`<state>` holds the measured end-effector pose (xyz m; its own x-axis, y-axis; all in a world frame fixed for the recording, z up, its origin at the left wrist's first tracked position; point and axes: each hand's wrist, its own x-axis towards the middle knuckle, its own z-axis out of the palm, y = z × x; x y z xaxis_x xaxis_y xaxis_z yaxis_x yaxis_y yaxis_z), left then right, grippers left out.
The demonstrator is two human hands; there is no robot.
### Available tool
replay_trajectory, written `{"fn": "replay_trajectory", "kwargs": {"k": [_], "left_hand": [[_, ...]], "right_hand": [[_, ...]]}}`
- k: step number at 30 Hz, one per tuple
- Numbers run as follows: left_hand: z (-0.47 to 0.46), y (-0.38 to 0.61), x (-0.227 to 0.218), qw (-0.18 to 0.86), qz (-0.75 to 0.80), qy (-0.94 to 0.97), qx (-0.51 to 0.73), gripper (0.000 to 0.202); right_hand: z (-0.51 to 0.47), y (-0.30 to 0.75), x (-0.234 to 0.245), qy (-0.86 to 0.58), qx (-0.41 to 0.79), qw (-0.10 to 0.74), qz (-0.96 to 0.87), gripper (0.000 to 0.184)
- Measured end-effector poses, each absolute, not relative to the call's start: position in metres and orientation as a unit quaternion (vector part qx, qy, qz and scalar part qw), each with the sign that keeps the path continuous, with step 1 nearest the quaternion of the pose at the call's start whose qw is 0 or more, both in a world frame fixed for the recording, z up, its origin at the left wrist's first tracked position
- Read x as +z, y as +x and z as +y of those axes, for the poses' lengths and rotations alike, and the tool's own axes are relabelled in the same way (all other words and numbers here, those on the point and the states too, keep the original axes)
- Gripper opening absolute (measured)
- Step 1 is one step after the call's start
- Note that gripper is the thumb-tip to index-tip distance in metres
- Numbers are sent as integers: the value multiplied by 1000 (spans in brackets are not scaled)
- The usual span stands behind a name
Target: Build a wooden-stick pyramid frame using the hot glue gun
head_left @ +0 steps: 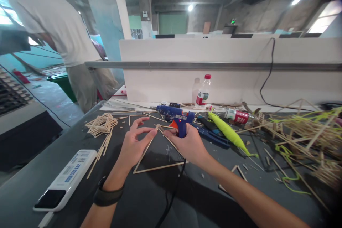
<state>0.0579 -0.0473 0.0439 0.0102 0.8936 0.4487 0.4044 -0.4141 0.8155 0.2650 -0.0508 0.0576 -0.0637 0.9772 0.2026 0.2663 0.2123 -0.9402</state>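
A triangle of thin wooden sticks (157, 166) lies on the dark table (149, 199). My left hand (135, 146) pinches its left stick near the top corner with thumb and fingers. My right hand (188, 144) grips the handle of a blue hot glue gun (176, 115), whose orange nozzle points at the triangle's top corner. The gun's black cord (173, 192) runs down toward me. A black band sits on my left wrist.
A pile of sticks (101, 124) lies at the left, a white power strip (66, 178) nearer me. A spool of yellow-green string (229, 133), two bottles (203, 92) and a tangled stick structure (307, 131) fill the right. A person in a white shirt (61, 32) stands at the far left.
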Motion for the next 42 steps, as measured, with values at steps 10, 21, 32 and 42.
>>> {"fn": "replay_trajectory", "kwargs": {"k": [10, 21, 32, 42], "left_hand": [[-49, 59, 46, 264, 496, 655, 504, 20], [-48, 58, 49, 249, 497, 665, 499, 23], [-40, 58, 47, 339, 450, 702, 436, 38], [-44, 64, 44, 265, 461, 692, 488, 29]], "right_hand": [[-50, 265, 56, -497, 382, 461, -628, 31], [-48, 266, 56, -485, 392, 462, -631, 34], [-49, 267, 60, -465, 433, 456, -623, 30], [-44, 274, 63, -473, 392, 445, -651, 32]]}}
